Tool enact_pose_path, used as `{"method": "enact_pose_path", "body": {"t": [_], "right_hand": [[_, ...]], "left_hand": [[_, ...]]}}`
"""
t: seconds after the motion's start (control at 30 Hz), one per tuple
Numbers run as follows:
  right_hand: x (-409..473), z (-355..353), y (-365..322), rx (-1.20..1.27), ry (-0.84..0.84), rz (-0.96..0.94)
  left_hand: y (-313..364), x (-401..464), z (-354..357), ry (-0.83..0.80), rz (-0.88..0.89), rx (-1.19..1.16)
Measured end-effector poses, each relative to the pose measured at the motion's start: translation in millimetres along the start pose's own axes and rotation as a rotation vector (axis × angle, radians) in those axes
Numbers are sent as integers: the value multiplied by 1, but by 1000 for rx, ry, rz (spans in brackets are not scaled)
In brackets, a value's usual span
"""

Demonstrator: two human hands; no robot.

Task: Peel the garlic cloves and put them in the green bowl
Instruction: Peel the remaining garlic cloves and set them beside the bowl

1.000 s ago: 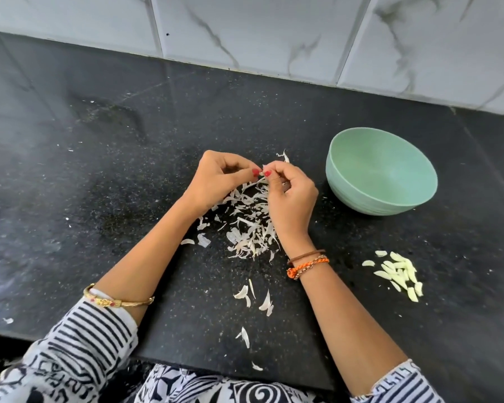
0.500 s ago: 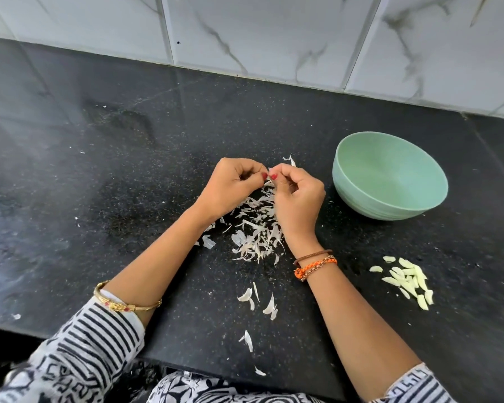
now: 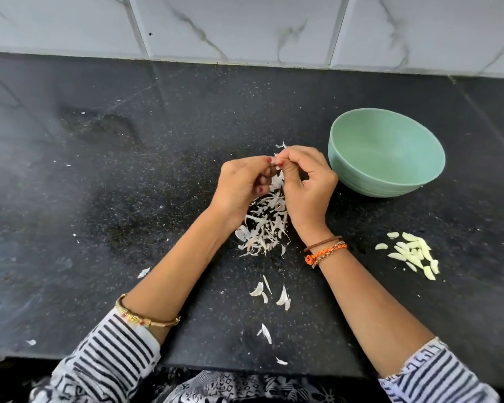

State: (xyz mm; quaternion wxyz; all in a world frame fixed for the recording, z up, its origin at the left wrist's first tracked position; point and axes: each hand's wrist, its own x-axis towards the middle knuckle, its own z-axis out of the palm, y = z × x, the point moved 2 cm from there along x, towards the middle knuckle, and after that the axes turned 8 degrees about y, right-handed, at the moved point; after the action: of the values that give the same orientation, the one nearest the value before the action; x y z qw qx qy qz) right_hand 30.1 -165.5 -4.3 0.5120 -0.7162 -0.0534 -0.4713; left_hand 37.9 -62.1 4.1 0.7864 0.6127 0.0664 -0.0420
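Both the left hand (image 3: 242, 181) and right hand (image 3: 306, 181) pinch one garlic clove (image 3: 276, 163) above the skins (image 3: 264, 228), left of the green bowl (image 3: 386, 154); slippery, it may drop among them.

bowl (image 3: 358, 181): pale green
bench (image 3: 128, 170): black, speckled
peels (image 3: 264, 228): white
cloves (image 3: 413, 254): pale yellow
sleeves (image 3: 108, 353): black-and-white stripes
wall tiles (image 3: 245, 27): white, grey veins

You have one view only, worn on the head: it looks forward and steeply down onto the black worktop (image 3: 128, 199), close above both forearms, with the tiled wall (image 3: 245, 24) across the top edge.
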Motion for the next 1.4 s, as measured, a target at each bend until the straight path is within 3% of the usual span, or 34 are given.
{"method": "enact_pose_path", "body": {"t": [0.07,0.2,0.27,0.4,0.53,0.8,1.03,1.4], "right_hand": [[1,1,0,99,-39,94],[2,-1,2,349,-8,423],[4,-1,2,384,-31,469],[0,1,0,338,-107,416],[1,0,0,332,-94,485],[1,3,-2,345,-137,648],[1,4,-7,339,-218,637],[-1,5,-7,296,-281,662]], "left_hand": [[3,3,-4,5,30,29],[1,8,-15,10,345,616],[2,9,-18,41,435,781],[8,5,-18,115,584,678],[6,7,-22,120,653,617],[9,4,-20,46,639,441],[10,8,-24,-8,570,368],[10,9,-28,-81,599,461]]}}
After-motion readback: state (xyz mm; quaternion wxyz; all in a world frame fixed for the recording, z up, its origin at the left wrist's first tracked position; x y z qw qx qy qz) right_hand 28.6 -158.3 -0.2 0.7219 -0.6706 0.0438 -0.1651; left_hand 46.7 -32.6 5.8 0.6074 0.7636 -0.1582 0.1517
